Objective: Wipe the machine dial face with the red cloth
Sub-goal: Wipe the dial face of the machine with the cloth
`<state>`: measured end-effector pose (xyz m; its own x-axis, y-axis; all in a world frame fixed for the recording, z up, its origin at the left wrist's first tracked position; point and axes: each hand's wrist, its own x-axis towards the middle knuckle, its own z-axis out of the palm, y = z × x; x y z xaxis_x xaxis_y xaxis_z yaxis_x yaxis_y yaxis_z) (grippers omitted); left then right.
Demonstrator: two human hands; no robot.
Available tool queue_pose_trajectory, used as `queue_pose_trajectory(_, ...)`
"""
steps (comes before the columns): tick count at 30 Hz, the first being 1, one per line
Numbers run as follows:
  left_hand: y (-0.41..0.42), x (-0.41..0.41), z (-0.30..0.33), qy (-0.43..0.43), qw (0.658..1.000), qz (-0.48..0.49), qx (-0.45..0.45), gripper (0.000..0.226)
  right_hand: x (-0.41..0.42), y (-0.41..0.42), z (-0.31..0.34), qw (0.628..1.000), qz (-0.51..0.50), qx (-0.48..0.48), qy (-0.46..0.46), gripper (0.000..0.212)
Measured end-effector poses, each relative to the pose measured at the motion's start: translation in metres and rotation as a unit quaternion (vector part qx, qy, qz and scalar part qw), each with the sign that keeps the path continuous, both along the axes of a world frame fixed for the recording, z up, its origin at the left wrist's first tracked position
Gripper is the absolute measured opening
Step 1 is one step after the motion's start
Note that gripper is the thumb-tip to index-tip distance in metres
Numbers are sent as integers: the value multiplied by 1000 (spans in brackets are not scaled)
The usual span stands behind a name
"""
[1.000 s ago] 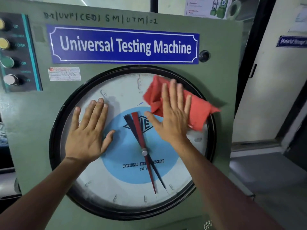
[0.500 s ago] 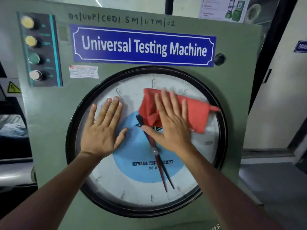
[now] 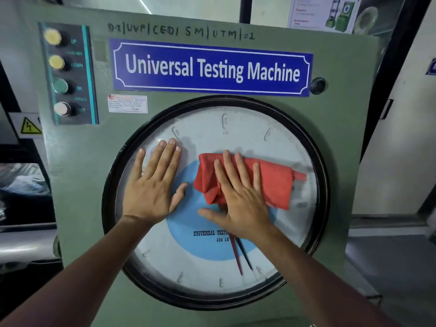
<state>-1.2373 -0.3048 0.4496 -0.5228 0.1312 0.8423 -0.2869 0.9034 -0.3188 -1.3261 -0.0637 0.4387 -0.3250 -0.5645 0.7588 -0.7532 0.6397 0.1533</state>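
Cloth [image 3: 271, 182] is what matters here: the red rag sits bunched and folded against the glass just right of the frame's centre, over the upper right part of the dial face [image 3: 212, 263], with one loose corner trailing toward the black rim [image 3: 320, 175] at the right. Your right hand [image 3: 240, 199] lies flat on it with fingers spread, pinning it by palm pressure rather than gripping it, thumb reaching out to the left over the blue disc. Your left hand [image 3: 153, 185] is also open and flat, pressed bare on the glass at centre left, touching no cloth and probably just steadying you. The rag looks thin, soft and light, so it will likely crumple and roll under your palm instead of gliding as a flat pad; the thick fold under your fingers is the best place to bear down, and curling your fingertips over its upper edge should keep it from slipping out. Glass is smooth and probably slick, and may be fragile, so even moderate pressure seems wiser than a hard shove. Much of the face, especially the lower half near the red and black needles [image 3: 238, 256] at lower centre, appears not yet covered by the cloth.
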Motion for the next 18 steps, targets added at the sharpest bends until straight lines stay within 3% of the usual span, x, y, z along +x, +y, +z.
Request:
queue_pose_trajectory(5, -1, 1, 0, -1, 1000, 8, -4, 82, -16, -24, 51, 998, -3, -45, 34, 118)
queue_pose_trajectory(9, 0, 2, 0, -1, 1000, -1, 3, 82, 1, -4, -3, 998, 23, 40, 40, 118)
queue_pose_trajectory(12, -1, 3, 2, -2, 1000, -3, 4, 81, -25, 1, 32, 994, 39, 69, 81, 108)
queue_pose_trajectory(15, 0, 3, 0, -2, 1000, -3, 3, 81, -57, 19, 64, 997, -11, -3, 81, 104)
queue_pose_trajectory(18, 2, 1, 0, -2, 1000, -4, 8, 81, -47, 44, 16, 993, -80, -88, 11, 106)
